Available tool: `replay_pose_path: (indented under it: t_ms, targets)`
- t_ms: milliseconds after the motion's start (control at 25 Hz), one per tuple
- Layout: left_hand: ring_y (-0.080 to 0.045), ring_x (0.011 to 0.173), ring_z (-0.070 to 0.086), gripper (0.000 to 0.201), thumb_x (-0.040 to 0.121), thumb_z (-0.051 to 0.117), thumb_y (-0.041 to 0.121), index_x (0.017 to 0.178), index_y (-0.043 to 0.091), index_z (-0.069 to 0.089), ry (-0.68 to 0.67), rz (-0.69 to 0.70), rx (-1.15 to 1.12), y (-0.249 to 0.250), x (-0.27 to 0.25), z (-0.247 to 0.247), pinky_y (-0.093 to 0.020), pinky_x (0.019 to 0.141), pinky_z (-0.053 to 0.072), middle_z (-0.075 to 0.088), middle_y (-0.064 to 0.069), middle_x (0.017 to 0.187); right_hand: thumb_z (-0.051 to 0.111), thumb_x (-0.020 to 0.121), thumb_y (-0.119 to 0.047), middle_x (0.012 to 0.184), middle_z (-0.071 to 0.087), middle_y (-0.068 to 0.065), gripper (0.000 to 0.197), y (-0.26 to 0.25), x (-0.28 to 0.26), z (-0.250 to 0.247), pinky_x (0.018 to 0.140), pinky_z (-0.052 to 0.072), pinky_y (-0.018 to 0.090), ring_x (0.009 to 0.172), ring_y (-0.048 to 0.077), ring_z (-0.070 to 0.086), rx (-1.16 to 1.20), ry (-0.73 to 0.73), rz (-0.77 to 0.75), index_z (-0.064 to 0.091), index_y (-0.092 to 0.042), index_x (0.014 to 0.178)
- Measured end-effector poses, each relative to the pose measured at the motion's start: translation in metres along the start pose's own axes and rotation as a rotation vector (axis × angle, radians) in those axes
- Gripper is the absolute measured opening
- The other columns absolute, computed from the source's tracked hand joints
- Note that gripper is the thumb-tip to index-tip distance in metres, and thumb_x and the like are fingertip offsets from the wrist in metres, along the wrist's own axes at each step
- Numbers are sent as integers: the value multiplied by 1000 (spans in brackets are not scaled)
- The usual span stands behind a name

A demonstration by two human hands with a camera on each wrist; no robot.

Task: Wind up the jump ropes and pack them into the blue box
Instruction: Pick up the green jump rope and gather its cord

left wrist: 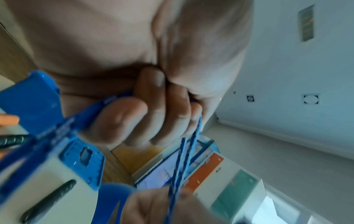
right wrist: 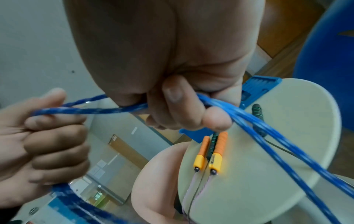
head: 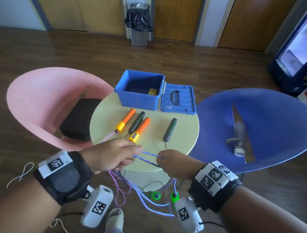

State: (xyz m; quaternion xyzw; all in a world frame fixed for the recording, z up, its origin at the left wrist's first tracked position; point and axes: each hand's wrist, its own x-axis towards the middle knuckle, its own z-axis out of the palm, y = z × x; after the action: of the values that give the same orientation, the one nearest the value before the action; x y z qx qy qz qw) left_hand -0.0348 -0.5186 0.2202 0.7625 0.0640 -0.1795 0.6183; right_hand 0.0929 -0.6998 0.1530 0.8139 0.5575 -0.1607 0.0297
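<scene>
the pink chair [head: 38, 94] stands at the left edge of the round bench [head: 180, 137], with a black case [head: 79, 118] on its seat. the left hand [head: 111, 155] hovers over the near edge of the bench, fingers curled round strands of the blue rope [head: 150, 154]. two strands of that rope run taut across to the right hand [head: 176, 163], whose fingers are also curled round them. below both hands the rest of the blue rope hangs in loops toward the floor, past two green handles [head: 155, 195].

on the bench, left of centre, lie two orange handles [head: 125, 121] with one black handle [head: 136, 122] between them, all pointing toward the far edge; a pink rope [head: 109, 137] runs from the left orange handle over the near edge. a second black handle [head: 169, 129] lies apart to their right.

the blue box [head: 132, 95] stands open at the far edge, a yellow item [head: 152, 92] inside; no rope is in it. its lid [head: 178, 98] lies flat just beside it on the right. the blue chair [head: 269, 127] stands at the right edge of the bench.
</scene>
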Motion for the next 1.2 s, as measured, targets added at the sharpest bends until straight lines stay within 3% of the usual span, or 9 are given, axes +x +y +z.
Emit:
replay_pose_path:
  t_ms: [80,200,320,440,760,880,1000,1160,1200]
  targets:
    - [-17,50,15,49,73,67,61,54,25,40,53,32,-17,10,-9,-18,-27,48,21,19,2,53,66,67,-3,54,21,-5,41,11,-4,3,44,34,10,40,10,27,156,-249,96,32,-21,53]
    - [-14,45,20,61,59,76,74,51,24,42,131,84,64,22,-28,-49,-18,42,26,20,-1,52,67,45,-10,52,21,-1,56,60,0,44,55,37,14,47,14,29,-173,-149,49,11,-9,47]
    - [-12,45,20,62,52,82,70,50,24,42,281,129,5,27,-45,-79,-19,42,26,21,3,52,63,84,-10,77,47,1,19,46,-15,45,84,46,24,86,17,58,-341,-395,48,52,-12,69]
    - [-8,42,18,69,50,86,66,56,13,41,418,147,-44,23,-59,-116,-29,46,9,21,9,49,45,95,0,115,59,10,19,57,-28,63,94,45,37,118,28,50,-280,-385,80,59,-2,107]
    - [-9,40,22,56,84,71,31,79,-20,46,636,-14,49,-48,-64,-170,-31,52,23,23,8,47,48,100,-18,74,51,-4,11,62,-46,38,60,37,17,61,5,43,390,40,372,57,-21,93]
    - [-13,39,38,49,81,68,50,53,11,62,529,-269,369,-84,-63,-168,-31,58,37,44,-1,41,42,103,-25,76,52,-5,14,49,-50,18,64,39,17,65,3,46,650,-19,424,56,-23,99]
    - [-9,55,52,54,80,53,64,63,14,67,65,-620,914,-108,-49,-135,-27,62,40,65,2,62,43,102,-24,79,53,-10,14,29,-43,-4,64,41,16,67,3,48,789,3,387,57,-24,100]
    - [10,93,57,22,83,68,54,101,45,60,66,-273,713,-86,-12,-51,-3,73,37,59,31,98,42,99,-20,87,56,-3,17,-7,-24,-25,66,43,19,77,15,52,727,-47,297,58,-22,100]
    - [16,110,53,45,81,75,46,121,46,53,105,-156,535,-74,-2,-32,-2,85,37,57,32,117,41,99,-20,92,57,0,19,-14,-19,-28,69,45,23,82,18,52,676,-59,261,60,-19,103]
